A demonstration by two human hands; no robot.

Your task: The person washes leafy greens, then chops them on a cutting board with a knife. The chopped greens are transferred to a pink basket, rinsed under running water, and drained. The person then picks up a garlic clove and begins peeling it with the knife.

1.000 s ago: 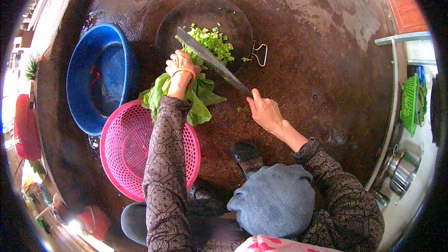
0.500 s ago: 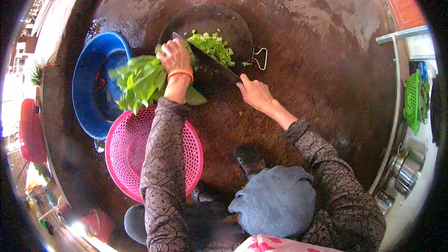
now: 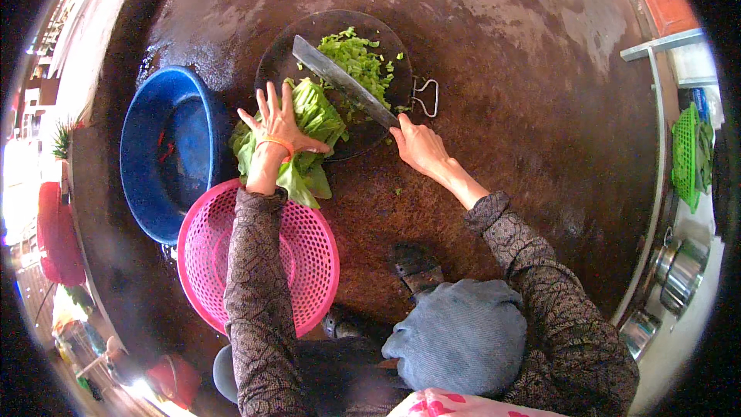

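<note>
I have the left hand [image 3: 272, 128] at the near-left edge of the round board [image 3: 279, 54], fingers spread on the leafy greens [image 3: 320, 114]. My right hand [image 3: 423, 147], near-right of the board, grasps the knife [image 3: 340, 76]; its blade extends over chopped greens [image 3: 359, 55].

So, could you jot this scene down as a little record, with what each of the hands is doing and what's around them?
Left hand: spread wide over leafy greens
Right hand: gripping a knife by its handle
Round dark board: bears chopped greens
Blue basin: left of the board, small red pieces inside
Pink basket: perforated, partly hidden by the left forearm
</note>
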